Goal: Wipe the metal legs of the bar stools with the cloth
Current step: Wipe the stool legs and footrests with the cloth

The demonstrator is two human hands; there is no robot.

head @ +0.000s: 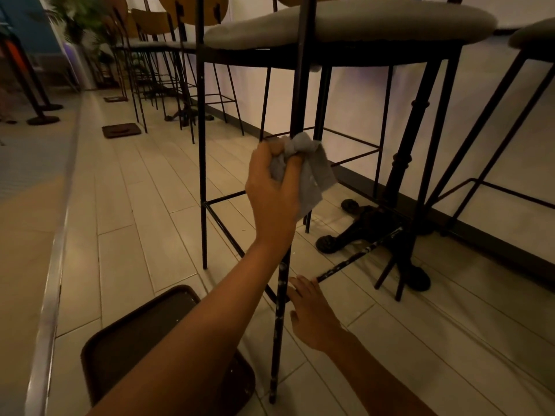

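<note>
A bar stool with a grey cushioned seat (375, 22) stands right in front of me on thin black metal legs. Its nearest leg (277, 331) runs from the seat down to the tiled floor and looks speckled with pale marks low down. My left hand (271, 193) is shut on a grey cloth (309, 169), bunched around that leg about halfway up. My right hand (312, 316) is lower, fingers spread, touching the stool's footrest bar (357, 258) beside the same leg.
A dark brown tray (126, 349) lies on the floor at my lower left. A black cast-iron table base (369, 226) stands behind the stool. More stools (168, 55) line the white counter front. A metal-edged step (57, 265) runs along the left.
</note>
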